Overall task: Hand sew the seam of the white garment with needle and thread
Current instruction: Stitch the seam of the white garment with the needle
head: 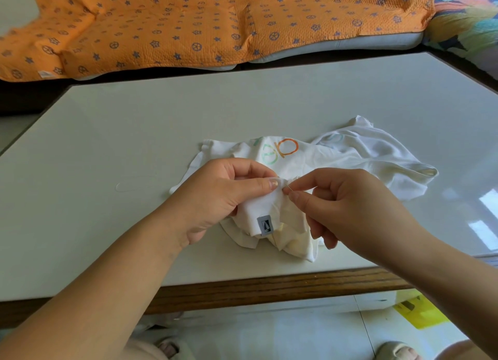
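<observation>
A white garment [358,155] with coloured printed letters lies crumpled on the table's near middle. My left hand [223,195] grips a fold of its cloth, thumb pressed on the seam near a small grey label [265,225]. My right hand [347,198] pinches a thin needle [287,190] between thumb and forefinger, its tip at the seam right beside my left thumb. A loose loop of pale thread [129,186] lies on the table to the left of my left hand.
The white table [134,133] has a wooden front edge [269,287]. Behind it, an orange patterned blanket [215,23] covers a couch. A yellow object [415,311] lies on the floor at lower right, near my feet.
</observation>
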